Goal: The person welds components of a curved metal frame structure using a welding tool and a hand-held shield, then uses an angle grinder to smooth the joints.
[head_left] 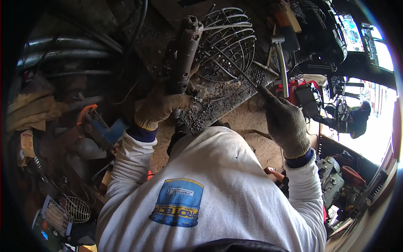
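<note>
My right hand (287, 126), in a grey knit glove, is closed round the end of a thin dark metal rod (237, 67). The rod reaches up and left across a round cage of bent metal bars (226, 40) on the workbench (228, 107). Left of the cage stands a thick metal cylinder (187, 54) with holes in its side, tilted slightly. My left hand (161, 107), gloved too, is curled at the cylinder's lower end. What its fingers grip is hidden; a bit of pale metal shows just below them.
Dark grit and scraps cover the bench top. A hammer (280, 63) lies at its right side. A blue and orange tool (103, 126) is on the left, below long metal pipes (63, 54). Another person (359, 119) is far right, by the bright opening.
</note>
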The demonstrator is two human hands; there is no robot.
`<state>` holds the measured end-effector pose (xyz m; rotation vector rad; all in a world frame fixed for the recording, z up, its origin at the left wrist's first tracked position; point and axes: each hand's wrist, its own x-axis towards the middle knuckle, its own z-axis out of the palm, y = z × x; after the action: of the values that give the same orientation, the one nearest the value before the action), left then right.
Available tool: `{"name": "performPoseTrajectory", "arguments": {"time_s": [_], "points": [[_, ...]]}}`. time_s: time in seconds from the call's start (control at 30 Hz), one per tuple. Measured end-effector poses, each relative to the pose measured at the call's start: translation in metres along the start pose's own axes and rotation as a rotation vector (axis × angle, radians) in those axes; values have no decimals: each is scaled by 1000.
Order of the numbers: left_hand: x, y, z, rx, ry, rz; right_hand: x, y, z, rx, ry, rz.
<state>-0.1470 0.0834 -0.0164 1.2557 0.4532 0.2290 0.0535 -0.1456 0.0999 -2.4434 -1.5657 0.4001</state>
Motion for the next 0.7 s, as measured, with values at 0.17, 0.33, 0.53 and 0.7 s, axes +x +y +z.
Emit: {"name": "performPoseTrajectory", "arguments": {"time_s": [0.17, 0.33, 0.53, 0.7], "points": [[-4, -17, -8, -76, 20, 36, 0, 0, 0, -52, -4, 5], [-27, -29, -7, -126, 1, 164, -2, 6, 0, -50, 37, -24], [-89, -16, -6, -334, 78, -52, -2, 5, 4, -175, 61, -65], [-126, -25, -7, -361, 244, -105, -6, 8, 8, -131, 103, -91]]}}
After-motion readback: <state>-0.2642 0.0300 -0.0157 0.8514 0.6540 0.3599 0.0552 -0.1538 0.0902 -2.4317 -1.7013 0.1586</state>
